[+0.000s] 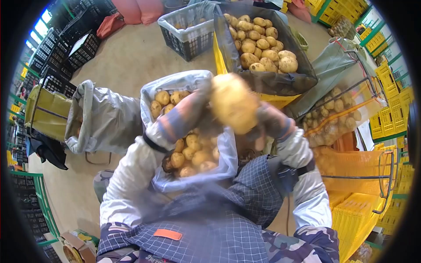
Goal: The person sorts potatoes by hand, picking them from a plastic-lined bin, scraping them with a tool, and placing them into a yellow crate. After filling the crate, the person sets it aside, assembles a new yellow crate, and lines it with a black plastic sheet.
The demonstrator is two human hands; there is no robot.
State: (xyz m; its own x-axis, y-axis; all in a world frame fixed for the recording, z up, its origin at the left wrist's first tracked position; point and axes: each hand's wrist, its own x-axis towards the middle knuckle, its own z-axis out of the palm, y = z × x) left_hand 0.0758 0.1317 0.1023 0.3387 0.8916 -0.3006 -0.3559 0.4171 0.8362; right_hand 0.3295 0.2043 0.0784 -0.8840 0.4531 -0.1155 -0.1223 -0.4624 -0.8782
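A large yellow potato (233, 103), blurred by motion, is held up close to the camera between my two gloved hands. My left hand (196, 105) grips its left side, and my right hand (268, 119) closes on its right side; most fingertips are hidden or smeared. Below my left forearm stands a crate with a pale liner (227, 153), holding several potatoes (188, 153), some with dark patches. Beyond my hands, a larger crate with a black liner (280, 81) holds a heap of potatoes (258, 41).
At the left stands a grey sack (107, 116), its mouth spread. Behind is a dark crate (186, 44) with a liner. On the right, a mesh bag of potatoes (333, 111) and an orange mesh bag (355, 168) hang on metal frames. Yellow crates (351, 219) stand near my right elbow.
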